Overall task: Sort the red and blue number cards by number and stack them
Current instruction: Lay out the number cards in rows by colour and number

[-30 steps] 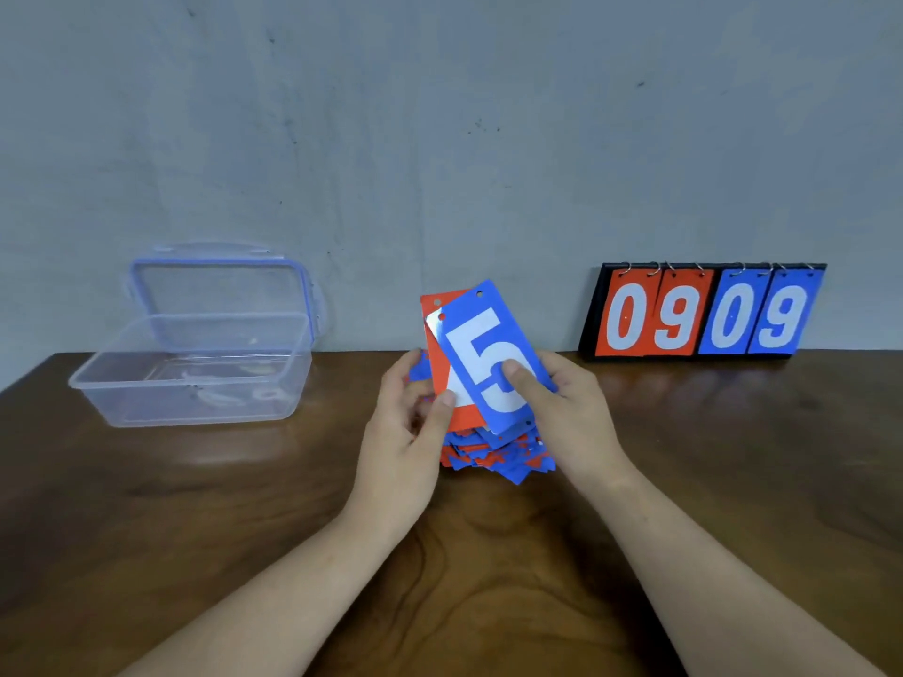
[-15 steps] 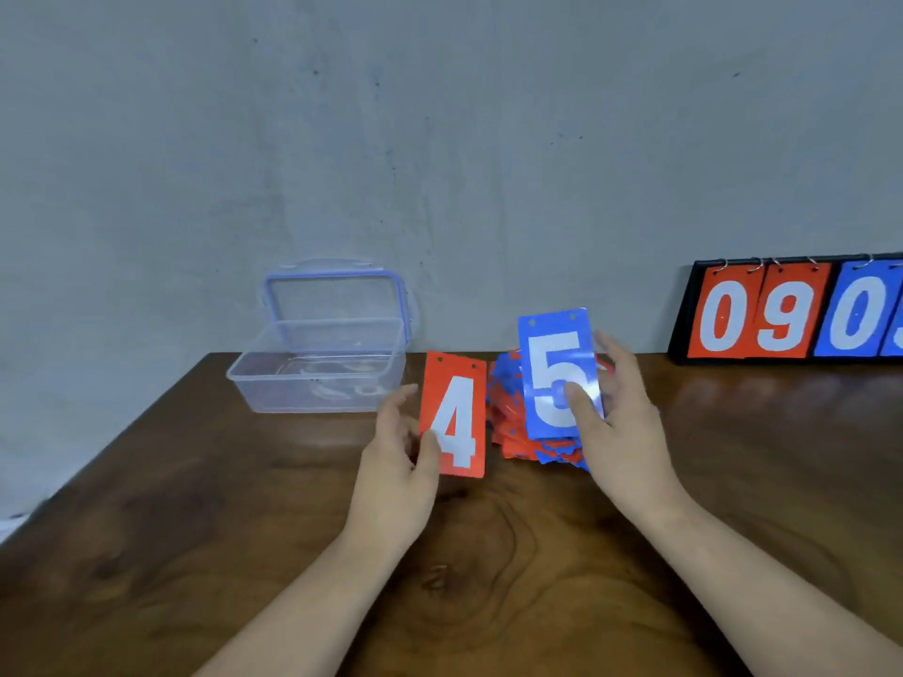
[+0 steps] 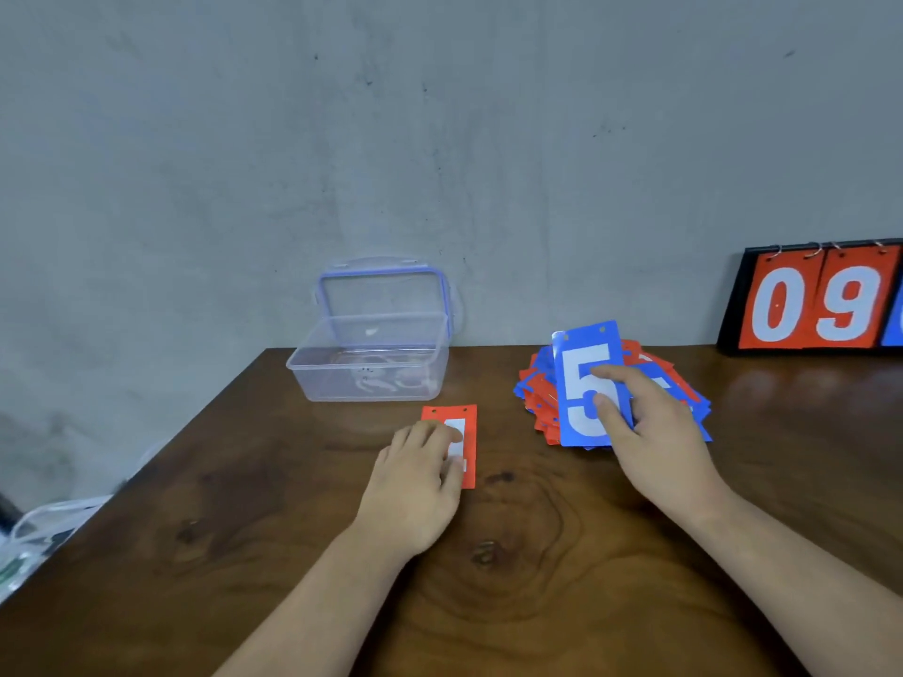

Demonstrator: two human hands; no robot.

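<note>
A red number card (image 3: 466,422) lies flat on the wooden table (image 3: 537,554), in front of the clear box. My left hand (image 3: 420,481) rests on it with fingers laid flat and covers most of its digit. To the right, my right hand (image 3: 650,432) pinches a blue card marked 5 (image 3: 581,383) between thumb and fingers, tilted up over a loose pile of red and blue cards (image 3: 537,398). The pile spreads out under and behind that hand.
A clear plastic box (image 3: 371,359) with its blue-rimmed lid open stands at the back left by the wall. A black scoreboard stand (image 3: 811,305) showing 0 and 9 in red leans at the back right. The table's left edge runs diagonally, with a bag (image 3: 34,535) beyond it.
My left hand has carried the red 4 card left and laid it flat on the table. My right hand keeps the blue 5 card over the pile. The view has swung left.
</note>
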